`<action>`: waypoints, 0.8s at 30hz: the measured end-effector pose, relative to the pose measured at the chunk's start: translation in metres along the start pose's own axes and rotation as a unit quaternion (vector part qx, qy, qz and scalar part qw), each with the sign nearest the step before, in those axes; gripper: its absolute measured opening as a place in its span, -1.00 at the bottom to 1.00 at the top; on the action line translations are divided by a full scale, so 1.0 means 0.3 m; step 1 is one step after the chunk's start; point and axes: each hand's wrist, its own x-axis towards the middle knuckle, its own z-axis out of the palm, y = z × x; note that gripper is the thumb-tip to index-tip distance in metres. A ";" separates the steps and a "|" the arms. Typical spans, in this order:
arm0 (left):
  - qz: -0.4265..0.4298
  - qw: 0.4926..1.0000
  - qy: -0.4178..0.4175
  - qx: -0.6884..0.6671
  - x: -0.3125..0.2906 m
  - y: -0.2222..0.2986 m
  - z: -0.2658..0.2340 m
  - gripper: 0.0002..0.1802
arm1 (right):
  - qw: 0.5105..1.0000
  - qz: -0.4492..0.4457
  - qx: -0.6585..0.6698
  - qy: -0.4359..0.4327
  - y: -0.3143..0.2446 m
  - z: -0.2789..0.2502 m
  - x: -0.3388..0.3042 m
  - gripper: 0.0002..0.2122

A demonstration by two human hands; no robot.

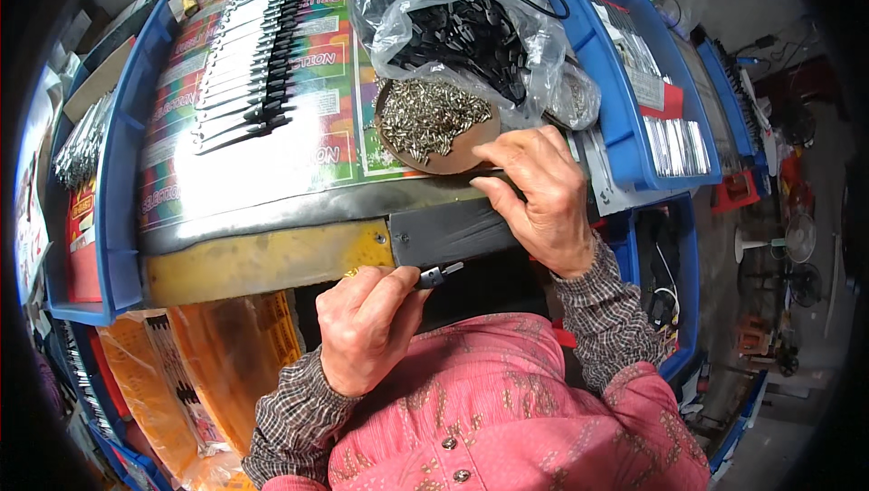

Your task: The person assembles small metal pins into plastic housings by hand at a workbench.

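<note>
My left hand [369,328] is closed just off the table's front edge. It grips a small black plastic part [433,277] with a thin metal pin sticking out to the right; the rest of the part is hidden by my fingers. My right hand [543,194] hovers at the near right rim of a round brown dish [475,143]. Its thumb and index finger are apart, with nothing visible between them. Small shiny metal pieces [425,120] are heaped in the dish. Behind it, a clear plastic bag [398,16] lies open, full of black plastic parts [466,34].
A long row of white-and-black pen-like pieces [240,75] lies on the printed table sheet [326,129]. Blue trays [122,219] stand at left; another blue tray [615,129] with silvery strips is at right. Orange plastic wrapping [204,373] hangs below the yellow table edge [262,262].
</note>
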 end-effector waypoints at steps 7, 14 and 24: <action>-0.024 1.000 0.007 0.005 -0.004 -0.011 -0.019 -0.76 | 1.000 -0.015 -0.018 -0.011 0.000 0.055 0.030 -0.62; -0.026 1.000 0.010 -0.001 -0.006 -0.011 -0.017 -0.77 | 1.000 -0.017 -0.022 -0.011 -0.009 0.075 0.028 -0.68; -0.020 1.000 -0.004 0.015 -0.015 -0.009 -0.022 -0.73 | 0.999 -0.026 0.015 -0.025 0.001 0.078 0.044 -0.79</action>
